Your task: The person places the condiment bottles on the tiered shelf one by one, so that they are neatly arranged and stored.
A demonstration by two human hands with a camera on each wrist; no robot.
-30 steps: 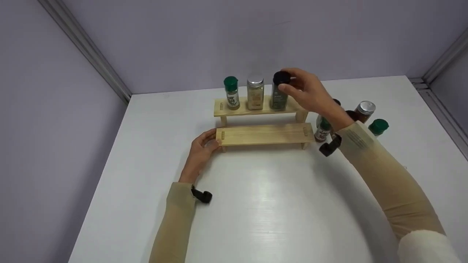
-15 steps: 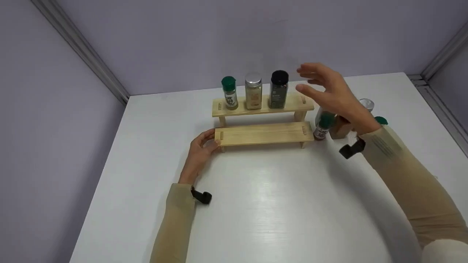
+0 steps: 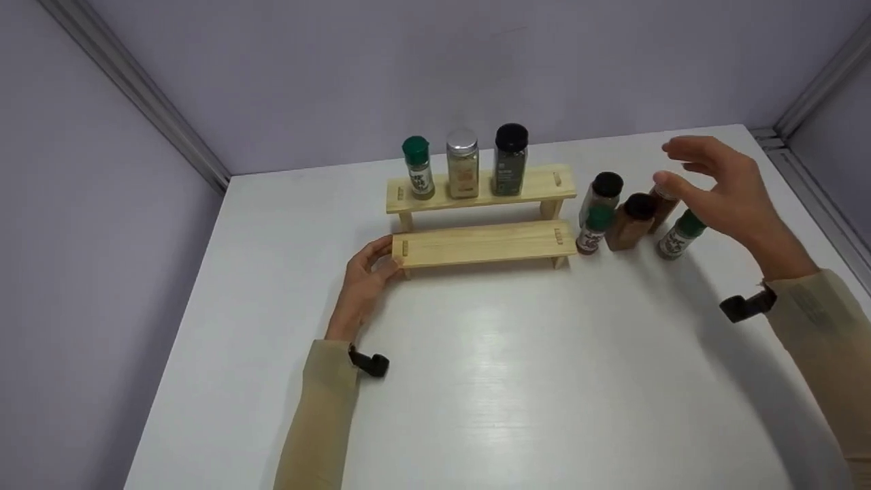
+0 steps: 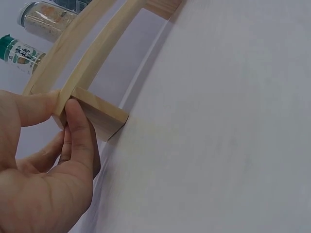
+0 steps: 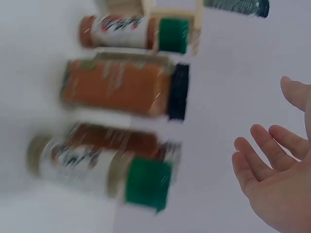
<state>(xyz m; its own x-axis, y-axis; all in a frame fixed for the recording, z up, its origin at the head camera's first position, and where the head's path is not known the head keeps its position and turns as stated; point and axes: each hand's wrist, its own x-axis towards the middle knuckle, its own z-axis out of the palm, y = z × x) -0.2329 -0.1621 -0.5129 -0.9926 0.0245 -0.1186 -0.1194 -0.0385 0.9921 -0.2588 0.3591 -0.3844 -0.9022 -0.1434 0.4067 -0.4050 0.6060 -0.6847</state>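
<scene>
My left hand (image 3: 364, 282) pinches the left end of the lower shelf of a wooden rack (image 3: 483, 245), thumb on top and fingers beneath, as the left wrist view also shows. On the upper shelf stand a green-capped spice jar (image 3: 420, 170), a silver-capped jar (image 3: 463, 167) and a black-capped jar (image 3: 510, 163). My right hand (image 3: 731, 194) hovers, fingers spread and holding nothing, over the loose jars at the right. Nearest it are a green-capped jar (image 3: 678, 238) and a reddish-brown jar (image 3: 661, 204), whose cap it partly hides. The right wrist view shows the same jars, blurred.
Beside the rack's right end stand a small green-capped jar (image 3: 592, 235), a black-capped jar (image 3: 602, 194) and a brown jar with a dark cap (image 3: 631, 221). A wall (image 3: 340, 75) rises behind the white table (image 3: 463, 381).
My right hand has let go of the black-capped jar on the upper shelf and moved right, over the loose jars. The left hand keeps its hold on the rack.
</scene>
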